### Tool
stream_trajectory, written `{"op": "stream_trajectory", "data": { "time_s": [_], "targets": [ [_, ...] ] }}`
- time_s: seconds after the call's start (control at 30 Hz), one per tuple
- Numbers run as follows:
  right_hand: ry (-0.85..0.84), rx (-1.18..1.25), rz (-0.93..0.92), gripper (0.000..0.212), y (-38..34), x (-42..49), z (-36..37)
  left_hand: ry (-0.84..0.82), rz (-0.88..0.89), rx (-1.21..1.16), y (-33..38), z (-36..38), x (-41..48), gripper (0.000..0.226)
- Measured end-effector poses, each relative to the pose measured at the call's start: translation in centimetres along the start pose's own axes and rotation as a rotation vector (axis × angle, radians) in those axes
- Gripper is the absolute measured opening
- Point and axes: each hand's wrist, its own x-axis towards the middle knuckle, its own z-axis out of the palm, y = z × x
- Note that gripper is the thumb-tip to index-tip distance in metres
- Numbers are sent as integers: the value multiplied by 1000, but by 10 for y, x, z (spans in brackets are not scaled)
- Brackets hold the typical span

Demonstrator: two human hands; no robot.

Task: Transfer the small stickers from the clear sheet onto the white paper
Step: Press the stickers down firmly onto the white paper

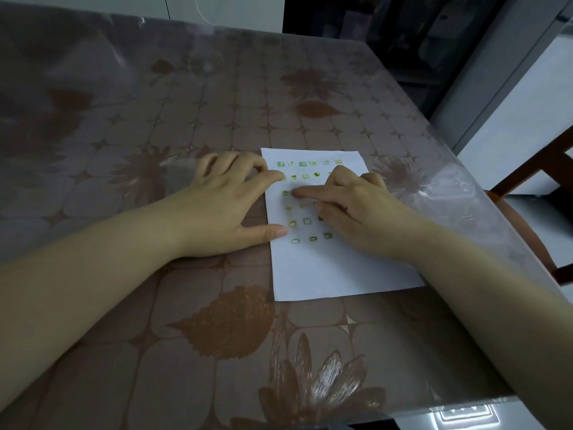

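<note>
A white paper (322, 271) lies on the table, right of centre, with several small green and gold stickers (302, 163) in rows on its upper half. My left hand (223, 209) rests flat across the paper's left edge, thumb and forefinger spread on it. My right hand (350, 209) lies over the paper's middle right, its forefinger stretched left and pressing beside a small green sticker (285, 192). Some stickers are hidden under this hand. The clear sheet (183, 175) shows only as a faint glossy patch on the table beyond my left hand.
The table (155, 125) wears a brown floral cloth under a clear plastic cover. A wooden chair (539, 181) stands at the table's right edge. Dark shelving and white cabinets are behind the far edge.
</note>
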Motion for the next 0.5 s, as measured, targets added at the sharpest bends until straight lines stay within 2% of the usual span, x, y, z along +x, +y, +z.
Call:
{"op": "stream_trajectory", "data": {
  "time_s": [0.17, 0.33, 0.5],
  "targets": [
    [166, 135, 115, 41, 14, -5, -5, -12, 6, -12, -1, -1, 0, 82],
    [134, 65, 93, 45, 11, -8, -3, -23, 37, -10, -1, 0, 0, 76],
    [110, -132, 36, 48, 10, -6, -1, -27, 45, -9, -2, 0, 1, 73]
  ]
}}
